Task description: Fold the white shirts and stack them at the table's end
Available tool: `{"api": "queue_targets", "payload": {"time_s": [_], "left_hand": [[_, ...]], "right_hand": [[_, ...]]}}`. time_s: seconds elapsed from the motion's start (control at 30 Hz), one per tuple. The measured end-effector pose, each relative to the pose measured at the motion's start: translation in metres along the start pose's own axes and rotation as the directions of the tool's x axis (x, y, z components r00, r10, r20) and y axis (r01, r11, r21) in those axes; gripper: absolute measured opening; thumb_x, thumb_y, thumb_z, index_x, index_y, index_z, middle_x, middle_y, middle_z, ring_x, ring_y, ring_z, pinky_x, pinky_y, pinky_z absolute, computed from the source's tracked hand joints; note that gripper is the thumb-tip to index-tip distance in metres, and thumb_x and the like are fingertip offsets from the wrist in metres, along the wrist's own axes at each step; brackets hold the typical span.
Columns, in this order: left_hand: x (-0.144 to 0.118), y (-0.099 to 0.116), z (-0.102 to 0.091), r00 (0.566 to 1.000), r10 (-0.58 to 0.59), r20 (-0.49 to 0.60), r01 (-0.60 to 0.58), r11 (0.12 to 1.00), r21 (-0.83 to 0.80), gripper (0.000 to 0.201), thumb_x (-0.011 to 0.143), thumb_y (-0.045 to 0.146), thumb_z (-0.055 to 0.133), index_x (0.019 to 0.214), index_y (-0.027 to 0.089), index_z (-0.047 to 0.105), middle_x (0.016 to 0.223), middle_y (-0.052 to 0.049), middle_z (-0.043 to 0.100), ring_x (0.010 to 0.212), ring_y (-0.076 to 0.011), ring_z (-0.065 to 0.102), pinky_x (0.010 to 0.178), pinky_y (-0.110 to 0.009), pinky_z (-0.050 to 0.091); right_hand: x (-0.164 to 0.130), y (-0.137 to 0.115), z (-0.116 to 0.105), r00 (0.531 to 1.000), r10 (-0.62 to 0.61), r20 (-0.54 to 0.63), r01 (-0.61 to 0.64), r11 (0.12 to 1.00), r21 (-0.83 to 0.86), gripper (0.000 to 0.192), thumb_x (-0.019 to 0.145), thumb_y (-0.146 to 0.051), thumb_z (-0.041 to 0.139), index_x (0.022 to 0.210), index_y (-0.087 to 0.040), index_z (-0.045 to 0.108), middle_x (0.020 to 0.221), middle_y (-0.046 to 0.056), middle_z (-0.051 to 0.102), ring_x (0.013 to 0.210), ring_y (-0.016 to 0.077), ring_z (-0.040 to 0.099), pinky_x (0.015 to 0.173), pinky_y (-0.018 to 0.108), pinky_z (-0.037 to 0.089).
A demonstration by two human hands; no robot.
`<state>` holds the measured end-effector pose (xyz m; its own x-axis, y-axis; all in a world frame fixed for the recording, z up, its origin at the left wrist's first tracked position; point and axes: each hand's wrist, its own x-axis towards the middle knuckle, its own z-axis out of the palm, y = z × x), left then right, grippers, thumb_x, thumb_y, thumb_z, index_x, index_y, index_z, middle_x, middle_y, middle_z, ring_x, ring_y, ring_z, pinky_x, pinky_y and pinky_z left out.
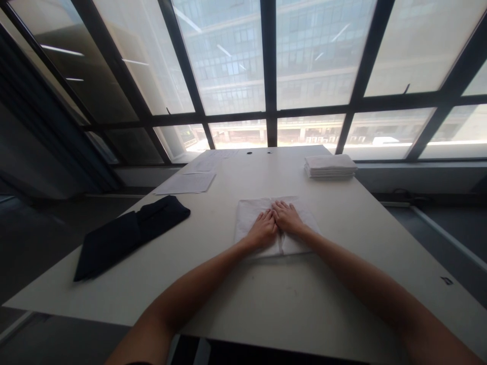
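Observation:
A folded white cloth [251,210] lies on the white table in front of me, with a seam or fold line running down its middle. My left hand [264,229] rests flat on the cloth, just left of that line. Beside it, my right hand [287,217] also lies flat on the cloth, slightly farther from me. The fingers of both hands are stretched out, and their tips meet or nearly meet near the middle. Part of the cloth is hidden under my hands and wrists.
Dark navy folded clothing [131,233] lies at the table's left side. Printed paper sheets [186,183] are behind it. A stack of folded white cloths [330,166] stands at the back right of the table [361,233]. Large windows [312,61] rise beyond.

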<state>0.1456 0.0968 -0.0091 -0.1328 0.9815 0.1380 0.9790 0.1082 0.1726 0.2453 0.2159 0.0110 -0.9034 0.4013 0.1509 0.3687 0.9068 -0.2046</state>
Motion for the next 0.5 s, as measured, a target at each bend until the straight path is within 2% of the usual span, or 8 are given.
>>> {"api": "queue_targets", "payload": {"time_s": [0.1,0.2,0.27,0.33,0.37,0.43,0.5], "left_hand": [[0.002,-0.004,0.005,0.998,-0.029,-0.063,0.026,0.999,-0.048,0.055,0.101,0.022,0.032,0.154,0.006,0.038,0.16,-0.021,0.036,0.152,-0.0283,0.028,0.125,-0.049,0.023],[0.003,-0.005,0.006,0.985,-0.085,-0.148,0.07,0.992,-0.107,0.056,0.101,0.024,0.033,0.153,0.003,0.038,0.159,-0.025,0.037,0.151,-0.0295,0.031,0.123,-0.049,0.029],[0.002,-0.003,0.005,0.983,-0.071,-0.171,0.053,0.993,-0.11,0.056,0.102,0.027,0.032,0.153,0.004,0.038,0.16,-0.024,0.035,0.151,-0.0299,0.03,0.122,-0.05,0.03],[0.001,-0.001,0.002,0.989,-0.023,-0.148,0.011,0.997,-0.082,0.053,0.104,0.029,0.03,0.152,0.009,0.04,0.162,-0.02,0.033,0.152,-0.0297,0.028,0.122,-0.052,0.027],[0.0,-0.001,0.0,0.993,-0.006,-0.121,-0.002,0.998,-0.069,0.052,0.105,0.031,0.029,0.152,0.012,0.041,0.163,-0.017,0.032,0.152,-0.0295,0.027,0.122,-0.053,0.026],[-0.001,0.001,-0.004,0.998,-0.003,-0.056,0.0,0.998,-0.055,0.052,0.106,0.034,0.029,0.154,0.016,0.04,0.164,-0.013,0.032,0.153,-0.0294,0.025,0.123,-0.054,0.022],[-0.002,0.003,-0.007,1.0,-0.022,-0.01,0.022,0.998,-0.056,0.054,0.107,0.039,0.03,0.155,0.018,0.037,0.165,-0.012,0.03,0.154,-0.0293,0.023,0.123,-0.054,0.02]], "right_hand": [[-0.027,-0.008,0.001,0.999,0.031,-0.029,-0.03,0.999,0.029,0.054,0.106,-0.029,0.024,0.156,-0.014,0.04,0.163,0.015,0.033,0.152,0.0297,0.025,0.122,0.052,0.018],[-0.057,-0.018,0.003,0.997,0.07,-0.023,-0.068,0.995,0.067,0.055,0.104,-0.032,0.031,0.155,-0.015,0.042,0.166,0.013,0.028,0.153,0.0314,0.021,0.122,0.052,0.016],[-0.075,-0.028,0.003,0.999,0.047,-0.016,-0.046,0.996,0.078,0.057,0.103,-0.033,0.036,0.156,-0.013,0.04,0.167,0.014,0.024,0.154,0.0322,0.016,0.123,0.052,0.013],[-0.09,-0.04,0.001,1.0,0.013,-0.024,-0.011,0.995,0.103,0.059,0.101,-0.032,0.04,0.156,-0.012,0.04,0.166,0.016,0.025,0.155,0.0317,0.015,0.123,0.052,0.012],[-0.095,-0.044,-0.002,0.999,0.004,-0.032,0.0,0.991,0.132,0.057,0.1,-0.031,0.042,0.153,-0.012,0.044,0.164,0.016,0.029,0.154,0.0311,0.019,0.122,0.051,0.014],[-0.099,-0.05,-0.01,0.998,0.033,-0.047,-0.021,0.974,0.227,0.045,0.1,-0.03,0.042,0.135,-0.014,0.064,0.152,0.017,0.051,0.145,0.0296,0.04,0.117,0.046,0.027],[-0.094,-0.046,-0.022,0.992,0.106,-0.067,-0.077,0.934,0.348,0.04,0.101,-0.03,0.039,0.108,-0.017,0.076,0.122,0.015,0.072,0.12,0.0263,0.063,0.104,0.038,0.042]]}}
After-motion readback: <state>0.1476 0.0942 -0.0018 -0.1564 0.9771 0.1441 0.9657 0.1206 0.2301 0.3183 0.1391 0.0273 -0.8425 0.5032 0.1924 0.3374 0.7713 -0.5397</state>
